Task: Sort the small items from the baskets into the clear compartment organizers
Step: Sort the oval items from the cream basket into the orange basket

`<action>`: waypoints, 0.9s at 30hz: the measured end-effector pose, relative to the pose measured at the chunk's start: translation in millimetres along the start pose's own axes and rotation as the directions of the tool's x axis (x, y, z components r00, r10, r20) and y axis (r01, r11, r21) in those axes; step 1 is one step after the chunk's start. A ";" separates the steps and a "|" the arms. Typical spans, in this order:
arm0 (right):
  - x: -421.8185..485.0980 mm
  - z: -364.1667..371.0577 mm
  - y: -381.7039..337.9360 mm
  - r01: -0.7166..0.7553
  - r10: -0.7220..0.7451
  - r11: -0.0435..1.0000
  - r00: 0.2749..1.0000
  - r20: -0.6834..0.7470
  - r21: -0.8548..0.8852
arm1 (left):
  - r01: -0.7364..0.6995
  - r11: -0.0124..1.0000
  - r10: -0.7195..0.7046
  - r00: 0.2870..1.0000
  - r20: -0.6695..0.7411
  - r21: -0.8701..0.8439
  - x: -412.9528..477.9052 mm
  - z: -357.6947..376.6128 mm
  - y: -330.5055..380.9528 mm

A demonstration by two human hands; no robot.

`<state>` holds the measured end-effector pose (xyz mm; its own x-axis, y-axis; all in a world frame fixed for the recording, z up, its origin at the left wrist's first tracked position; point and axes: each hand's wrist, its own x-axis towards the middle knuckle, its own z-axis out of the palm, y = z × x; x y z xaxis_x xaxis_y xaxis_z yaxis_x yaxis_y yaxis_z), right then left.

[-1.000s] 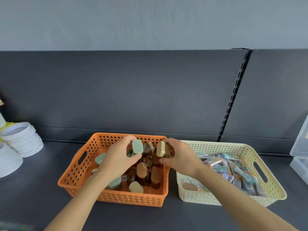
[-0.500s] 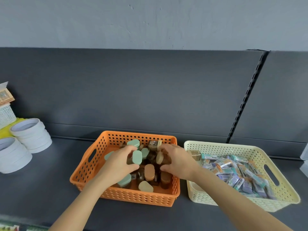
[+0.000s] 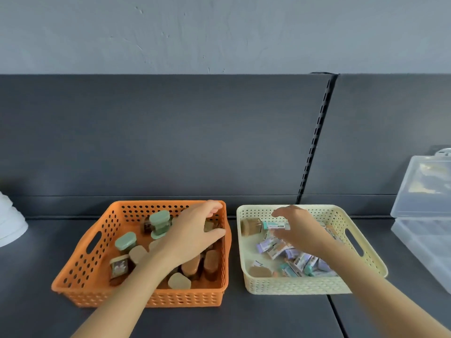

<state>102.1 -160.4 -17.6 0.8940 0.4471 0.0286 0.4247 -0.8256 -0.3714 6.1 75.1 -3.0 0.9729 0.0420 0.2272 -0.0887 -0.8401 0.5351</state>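
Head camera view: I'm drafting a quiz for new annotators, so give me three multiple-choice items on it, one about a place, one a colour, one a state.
1. The right hand is: A. over the cream basket; B. out of view; C. down at the person's side.
2. The capped jar standing at the back of the orange basket has a cap that is: A. red; B. pale green; C. black.
3. The wrapped packets in the cream basket lie: A. in neat rows; B. under a lid; C. in a loose jumble.
Answers: 1 A, its fingers hang above the packets; 2 B, the cap is plainly pale green; 3 C, they point every way and overlap.
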 end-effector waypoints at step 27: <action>-21.1 18.0 24.0 0.190 -0.237 0.963 0.935 0.265 0.193 | -0.340 0.694 0.071 0.909 0.410 0.635 77.7 98.4 48.7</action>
<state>90.8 -183.4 -43.8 0.6969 0.7050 -0.1313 0.5509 -0.6436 -0.5314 98.4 -15.8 -39.4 0.9659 -0.2431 -0.0887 -0.2571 -0.9403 -0.2229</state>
